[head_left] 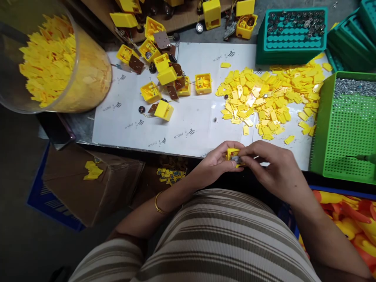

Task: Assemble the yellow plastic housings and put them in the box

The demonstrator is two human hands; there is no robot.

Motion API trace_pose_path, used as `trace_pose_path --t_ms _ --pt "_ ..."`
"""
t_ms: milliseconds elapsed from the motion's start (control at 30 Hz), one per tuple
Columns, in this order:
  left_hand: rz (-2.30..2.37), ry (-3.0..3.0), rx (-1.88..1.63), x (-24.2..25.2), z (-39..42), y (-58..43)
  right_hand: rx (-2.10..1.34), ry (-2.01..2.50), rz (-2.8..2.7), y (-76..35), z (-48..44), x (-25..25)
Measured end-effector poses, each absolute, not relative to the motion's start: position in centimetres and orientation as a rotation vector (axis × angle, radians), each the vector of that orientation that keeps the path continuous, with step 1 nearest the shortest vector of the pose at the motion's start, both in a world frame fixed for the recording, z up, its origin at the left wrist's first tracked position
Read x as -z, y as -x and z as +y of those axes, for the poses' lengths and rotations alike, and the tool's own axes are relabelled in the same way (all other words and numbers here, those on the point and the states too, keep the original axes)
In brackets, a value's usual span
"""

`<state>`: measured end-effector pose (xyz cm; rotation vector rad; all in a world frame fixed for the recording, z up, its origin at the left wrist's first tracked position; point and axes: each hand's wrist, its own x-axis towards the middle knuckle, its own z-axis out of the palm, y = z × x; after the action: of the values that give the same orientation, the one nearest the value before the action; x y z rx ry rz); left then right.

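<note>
At the front edge of the table, my left hand (pixel 217 159) is closed around a small yellow plastic box (pixel 229 152), its open side facing up. Something grey shows inside it. My right hand (pixel 272 166) has its thumb and fingertips pinched together at the box's right side, over the grey part; what they pinch is mostly hidden. Beyond my hands lies a wide pile of small flat yellow plastic covers (pixel 264 100). More yellow boxes (pixel 203 83) with wires, brown boards and round speakers lie to the upper left.
A clear tub (pixel 96 70) of yellow pieces lies tipped at the left. Teal trays (pixel 261 55) with round metal parts stand at the back right. A green basket (pixel 329 129) holds screws and a screwdriver (pixel 361 158). A cardboard box (pixel 79 180) sits below left.
</note>
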<state>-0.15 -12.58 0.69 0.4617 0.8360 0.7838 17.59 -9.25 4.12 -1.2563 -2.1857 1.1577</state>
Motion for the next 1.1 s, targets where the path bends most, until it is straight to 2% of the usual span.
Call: trace_pose_path --t_ms 133,533,900,1000,1100 --pt "0.790 -0.392 -0.803 -0.9 -12.2 0.3 -1.210 1.264 -2.110 -17.8 -8.3 -4.5" --pt "0.869 -0.515 -0.796 -0.3 -12.4 -0.1 -1.027 1.289 -2.427 -16.8 -8.2 -4.1" --pt "0.976 -0.466 -0.805 -0.7 -12.4 -0.5 -0.474 1.347 -2.664 -15.4 -10.1 -4.8" --pt "0.967 -0.423 -0.851 -0.4 -12.5 -0.3 -0.590 1.260 -2.569 -15.9 -10.1 -4.8" --pt "0.979 -0.372 -0.868 -0.4 -12.1 0.0 -0.839 1.202 -2.219 -17.8 -9.9 -5.0"
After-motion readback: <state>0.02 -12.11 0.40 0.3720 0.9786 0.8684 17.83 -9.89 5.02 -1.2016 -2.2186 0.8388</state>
